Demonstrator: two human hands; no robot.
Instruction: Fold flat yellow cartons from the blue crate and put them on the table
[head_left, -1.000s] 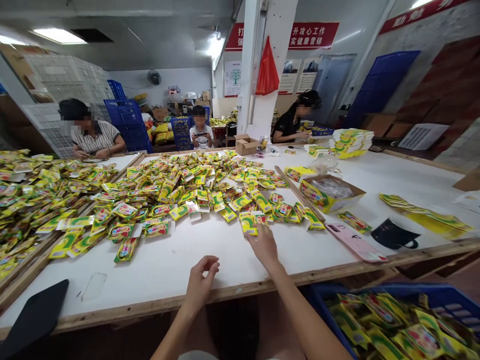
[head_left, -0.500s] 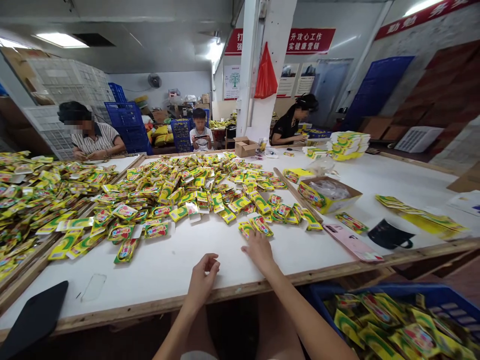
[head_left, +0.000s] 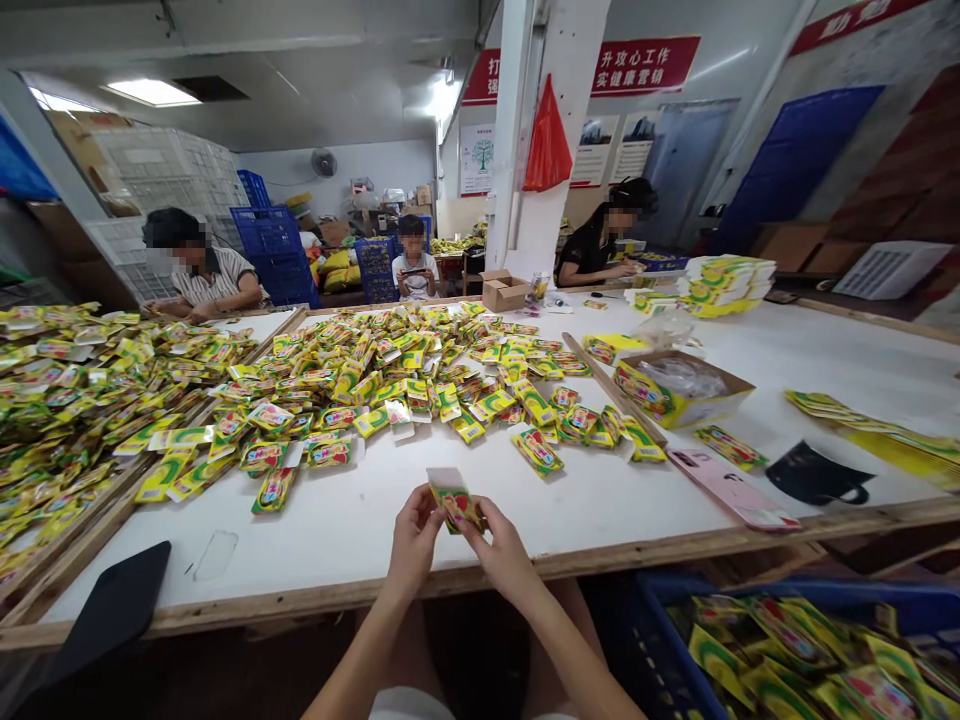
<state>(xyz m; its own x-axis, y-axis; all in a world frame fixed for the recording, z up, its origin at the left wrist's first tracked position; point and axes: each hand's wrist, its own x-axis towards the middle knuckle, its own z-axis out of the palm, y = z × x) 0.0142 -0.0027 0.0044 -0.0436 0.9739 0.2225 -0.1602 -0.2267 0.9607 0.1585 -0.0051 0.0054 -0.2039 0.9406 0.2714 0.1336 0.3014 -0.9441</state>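
Observation:
Between my two hands, over the near edge of the white table (head_left: 330, 540), is a small yellow-green printed carton (head_left: 454, 508). A pale end flap stands up at its far end. My left hand (head_left: 416, 530) is closed on the carton's left side, and my right hand (head_left: 495, 540) grips its right side, thumb on the front. Beyond them a single similar carton (head_left: 538, 451) lies at the front of a wide heap of small cartons (head_left: 390, 370), several with white flaps sticking out. What is inside the held carton is hidden.
Wooden strips (head_left: 611, 385) divide the table. To the right lie a pink phone (head_left: 731, 487), a black mug (head_left: 817, 475) and an open display box (head_left: 679, 390). A blue crate (head_left: 667, 640) of filled packs stands below right. Other people sit across the table.
My right hand has drawn a carton from the heap's front edge back to my left hand. Both hands now hold it. The view has turned slightly left.

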